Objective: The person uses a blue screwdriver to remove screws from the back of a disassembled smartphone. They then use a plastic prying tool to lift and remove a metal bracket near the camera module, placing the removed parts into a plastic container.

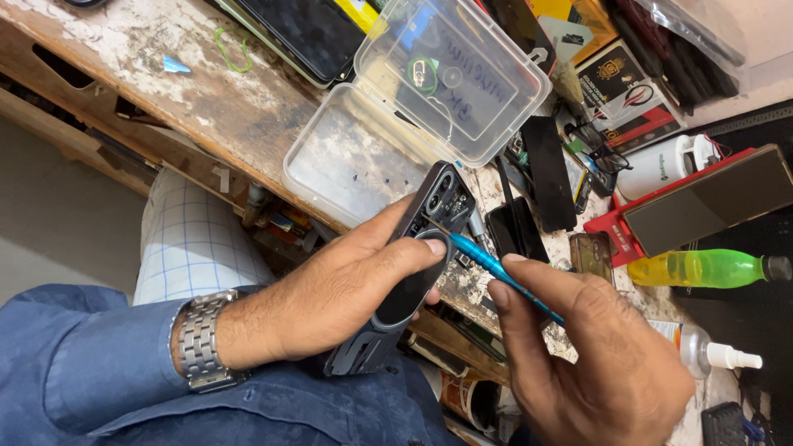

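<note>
Two hands work one opened phone above the tabletop's edge.

We grip the stiff, fragile phone body (pixel 413 272) by its sides, left hand (pixel 330 293) fingers clamped around it; right hand (pixel 595 355) fingers pinch a thin blue tool (pixel 496 268), tip at its inner frame. Behind on the tabletop (pixel 223 99), a clear plastic box (pixel 413 107) lies open, holding tiny screws.

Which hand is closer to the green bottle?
Right. The right hand with the blue tool is just below-left of the green bottle; the left hand holds the phone farther left.
</note>
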